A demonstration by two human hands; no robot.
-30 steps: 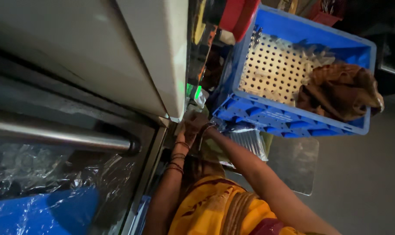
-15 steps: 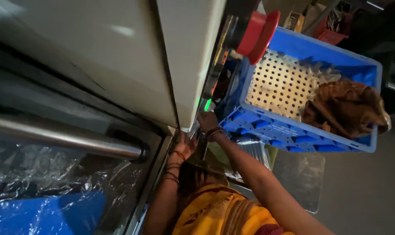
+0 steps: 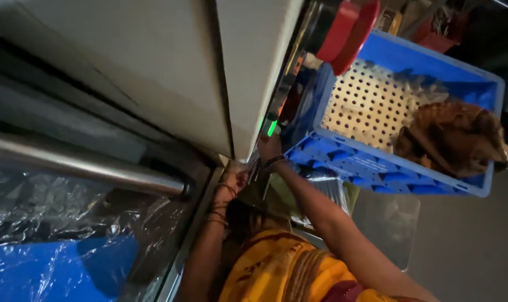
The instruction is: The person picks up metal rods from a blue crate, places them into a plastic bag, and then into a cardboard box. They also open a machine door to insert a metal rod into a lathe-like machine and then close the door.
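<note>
Blue perforated plastic crate [image 3: 399, 117] tilted beside the pale machine panel [image 3: 153, 72], brown cloth bundle [image 3: 452, 137] inside it, right hand [image 3: 269, 148] at its lower corner, left hand [image 3: 235, 176] just below the panel edge, finger positions impossible to tell, red round lid [image 3: 349, 31] above the crate.

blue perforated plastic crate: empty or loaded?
Partly loaded. The blue perforated plastic crate holds a crumpled brown cloth at one end; the rest of its pale perforated floor shows bare.
</note>
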